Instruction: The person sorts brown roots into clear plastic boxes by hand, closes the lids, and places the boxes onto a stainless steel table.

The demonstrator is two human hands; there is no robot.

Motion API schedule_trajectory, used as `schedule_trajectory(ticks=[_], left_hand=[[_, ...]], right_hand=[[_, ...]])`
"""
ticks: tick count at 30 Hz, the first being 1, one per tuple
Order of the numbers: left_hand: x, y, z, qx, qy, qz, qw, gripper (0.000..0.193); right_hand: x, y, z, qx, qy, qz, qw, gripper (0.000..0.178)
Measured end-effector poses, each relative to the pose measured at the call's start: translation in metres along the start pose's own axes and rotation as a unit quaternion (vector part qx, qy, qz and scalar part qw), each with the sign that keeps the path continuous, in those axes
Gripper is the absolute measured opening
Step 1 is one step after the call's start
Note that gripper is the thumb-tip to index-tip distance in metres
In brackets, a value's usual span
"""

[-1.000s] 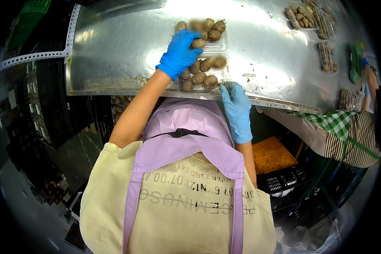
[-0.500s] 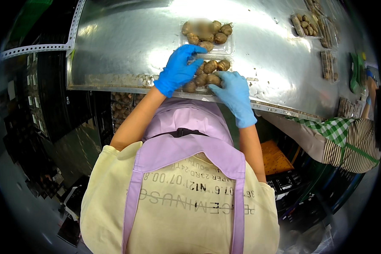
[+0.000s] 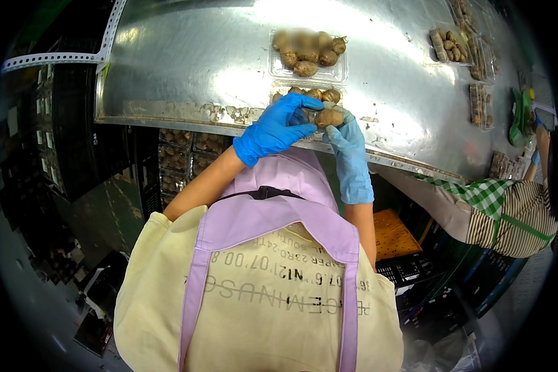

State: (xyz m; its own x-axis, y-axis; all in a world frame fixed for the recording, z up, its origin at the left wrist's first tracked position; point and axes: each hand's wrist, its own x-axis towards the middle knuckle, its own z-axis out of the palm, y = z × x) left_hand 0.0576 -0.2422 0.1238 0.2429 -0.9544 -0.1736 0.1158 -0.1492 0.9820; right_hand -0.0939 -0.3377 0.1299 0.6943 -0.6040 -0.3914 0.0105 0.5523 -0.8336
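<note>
A brown, ringed taro corm [image 3: 329,118] is held up between my hands, over the near edge of a metal table. My right hand [image 3: 349,155], in a pale blue glove, grips its right side, with the thumb below. From the left, my left hand [image 3: 273,131], in a darker blue glove, curls finger and thumb around its other end. Beneath, a clear plastic tray [image 3: 278,87] holds more taro corms [image 3: 331,95], partly hidden by my hands. Just beyond stands another clear tray [image 3: 339,75] filled with taro corms [image 3: 305,68]; part of that pile is blurred.
Several filled clear packs [image 3: 450,44] lie at the metal table's [image 3: 186,74] far right. A co-worker [image 3: 508,211] in a green checked apron is to the right. Packed corms [image 3: 175,158] sit below the table at left. An orange crate [image 3: 395,234] is low at right.
One corm has been lifted from the near tray and is now between my hands. My right hand has drawn back toward me; my left has shifted right and lower.
</note>
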Motion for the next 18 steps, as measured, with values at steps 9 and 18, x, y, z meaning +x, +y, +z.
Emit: schedule_trajectory(ticks=[9,18], left_hand=[[-0.010,-0.036,-0.020,-0.001,0.099,0.012,0.995,0.025],[-0.032,-0.046,-0.035,0.050,0.174,-0.028,0.983,0.022]], right_hand=[[0.073,-0.007,-0.020,-0.424,0.093,-0.243,0.868,0.041],[0.048,-0.009,0.013,-0.651,-0.179,-0.279,0.683,0.030]])
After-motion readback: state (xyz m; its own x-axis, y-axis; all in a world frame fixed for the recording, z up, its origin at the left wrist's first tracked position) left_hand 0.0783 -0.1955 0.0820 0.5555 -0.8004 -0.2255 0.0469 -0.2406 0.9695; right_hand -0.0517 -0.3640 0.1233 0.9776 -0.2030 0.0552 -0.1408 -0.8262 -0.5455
